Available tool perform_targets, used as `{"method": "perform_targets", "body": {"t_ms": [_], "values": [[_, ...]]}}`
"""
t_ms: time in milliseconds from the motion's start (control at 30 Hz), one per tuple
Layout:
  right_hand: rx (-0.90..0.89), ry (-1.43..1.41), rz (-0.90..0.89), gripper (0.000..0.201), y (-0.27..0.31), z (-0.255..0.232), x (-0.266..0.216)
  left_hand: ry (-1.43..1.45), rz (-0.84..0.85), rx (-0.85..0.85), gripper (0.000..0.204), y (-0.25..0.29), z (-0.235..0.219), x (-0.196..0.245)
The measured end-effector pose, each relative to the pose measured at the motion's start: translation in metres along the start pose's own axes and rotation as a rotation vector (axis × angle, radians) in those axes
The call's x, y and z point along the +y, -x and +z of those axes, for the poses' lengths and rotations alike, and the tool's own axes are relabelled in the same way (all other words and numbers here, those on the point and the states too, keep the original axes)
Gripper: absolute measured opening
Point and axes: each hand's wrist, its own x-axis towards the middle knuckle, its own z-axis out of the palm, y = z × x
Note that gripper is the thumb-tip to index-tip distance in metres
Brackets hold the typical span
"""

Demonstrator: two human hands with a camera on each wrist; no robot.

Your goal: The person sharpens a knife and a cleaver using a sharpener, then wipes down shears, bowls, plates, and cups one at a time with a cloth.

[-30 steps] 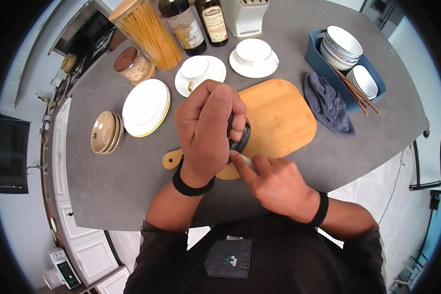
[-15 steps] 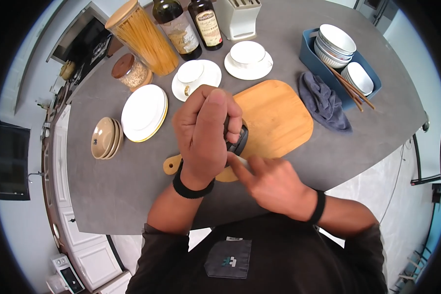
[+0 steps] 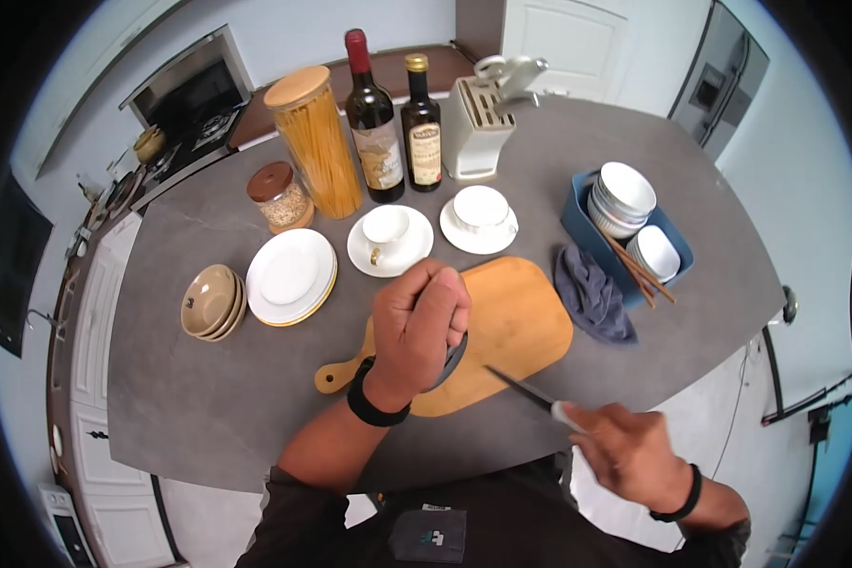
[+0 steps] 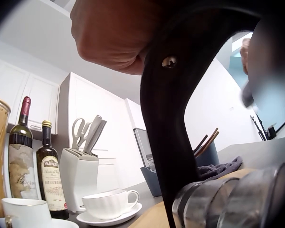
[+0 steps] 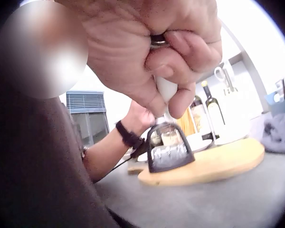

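My left hand [image 3: 417, 331] grips the black handle of a knife sharpener [image 4: 164, 109], which stands on the wooden cutting board [image 3: 525, 312]. Metal rings show at the sharpener's base in the left wrist view, and its slotted front faces the right wrist camera. Most of it is hidden under my fist in the head view. My right hand [image 3: 630, 450] holds a kitchen knife [image 3: 525, 389] by its white handle, off to the right of the sharpener. The dark blade points back toward the board, its tip over the board's near part.
Behind the board stand two cups on saucers [image 3: 480, 237]. White plates [image 3: 292, 275] and tan bowls [image 3: 208, 301] are at left. Bottles [image 3: 379, 151], a pasta jar [image 3: 317, 151] and a knife block [image 3: 473, 142] line the back. A blue bin [image 3: 577, 213] and grey cloth [image 3: 592, 298] lie right.
My right hand has drawn the knife rightward and toward me, away from the sharpener, so its blade now shows. The left hand keeps its grip. The head view has tilted upward.
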Motion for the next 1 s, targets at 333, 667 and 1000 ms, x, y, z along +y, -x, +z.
{"method": "perform_targets", "body": {"t_ms": [333,667,1000], "values": [[0.281,-0.047,0.15,0.041,-0.077,-0.076,0.051,-0.06,0.007,-0.018,0.031,0.003,0.005,0.007],[0.418,0.286,0.046,0.022,-0.238,-0.085,0.073,-0.021,-0.005,-0.014,0.03,0.004,0.004,0.011],[0.308,0.459,0.09,0.029,-0.323,-0.081,0.098,-0.054,0.031,-0.04,0.028,0.002,-0.002,0.006]]}}
